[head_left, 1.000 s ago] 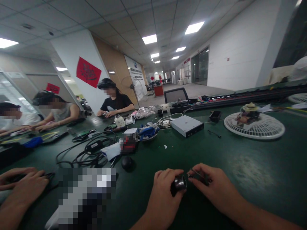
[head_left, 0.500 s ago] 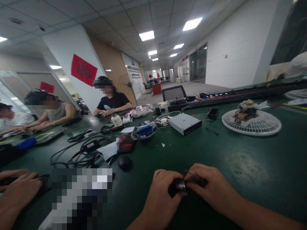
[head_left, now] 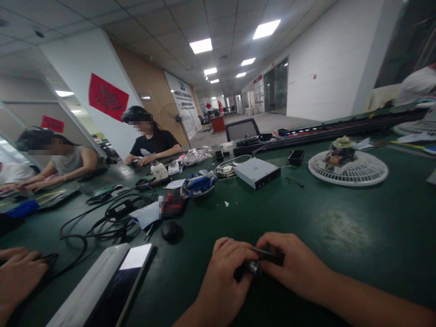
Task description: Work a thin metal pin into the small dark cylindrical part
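Observation:
My left hand is closed around a small, dark, shiny metal cylinder, mostly hidden by the fingers. Right beside it, my right hand pinches a thin tool with a metal shaft and a dark end inside the fingers; its exact kind I cannot make out. The shaft points left across the top of the cylinder, towards my left fingers. Whether its tip touches the cylinder is hidden. Both hands are low over the green table.
A black mouse, tangled black cables and a tablet-like slab lie to the left. Beyond are a silver disc drive and a white fan grille. A co-worker's hand is at far left; other people sit across.
The tool's shaft has swung from pointing up-left to lying flatter across the cylinder, closer to my left fingers. The cylinder has tilted slightly. The whole view has shifted a little.

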Demonstrator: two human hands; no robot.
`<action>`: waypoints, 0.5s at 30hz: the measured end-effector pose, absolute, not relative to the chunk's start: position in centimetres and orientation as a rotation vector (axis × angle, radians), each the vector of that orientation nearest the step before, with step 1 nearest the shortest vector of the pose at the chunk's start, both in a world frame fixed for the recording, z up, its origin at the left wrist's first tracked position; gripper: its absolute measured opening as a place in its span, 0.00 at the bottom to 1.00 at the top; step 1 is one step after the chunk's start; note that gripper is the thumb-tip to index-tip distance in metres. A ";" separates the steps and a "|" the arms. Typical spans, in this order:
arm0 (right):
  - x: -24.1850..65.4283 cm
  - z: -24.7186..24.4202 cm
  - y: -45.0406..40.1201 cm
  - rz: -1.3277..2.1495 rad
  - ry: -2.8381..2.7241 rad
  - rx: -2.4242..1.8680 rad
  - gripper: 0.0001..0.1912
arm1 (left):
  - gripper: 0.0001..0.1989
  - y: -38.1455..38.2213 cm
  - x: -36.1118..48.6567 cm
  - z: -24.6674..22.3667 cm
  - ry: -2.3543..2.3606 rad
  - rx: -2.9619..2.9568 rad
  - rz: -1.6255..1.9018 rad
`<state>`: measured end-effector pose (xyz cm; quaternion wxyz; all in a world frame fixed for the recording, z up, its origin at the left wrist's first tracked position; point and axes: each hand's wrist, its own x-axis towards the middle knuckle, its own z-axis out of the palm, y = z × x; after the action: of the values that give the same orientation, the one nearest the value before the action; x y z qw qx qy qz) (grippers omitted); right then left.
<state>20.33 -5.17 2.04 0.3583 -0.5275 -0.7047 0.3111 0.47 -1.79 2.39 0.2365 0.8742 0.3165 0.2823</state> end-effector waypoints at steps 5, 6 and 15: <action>20.5 2.2 -5.2 0.908 -1.792 -1.290 0.04 | 0.16 -1.7 0.5 2.2 0.826 2.411 0.814; 20.5 2.2 -5.2 0.926 -1.785 -1.278 0.04 | 0.17 -1.7 0.5 2.2 0.825 2.416 0.818; 20.7 2.5 -5.2 0.849 -1.726 -1.311 0.07 | 0.13 -1.9 0.5 2.0 1.050 2.325 0.860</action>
<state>20.69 -5.22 2.52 0.3955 -0.5173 -0.6810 0.3350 0.46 -1.95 2.03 0.2227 0.8419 0.3804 0.3114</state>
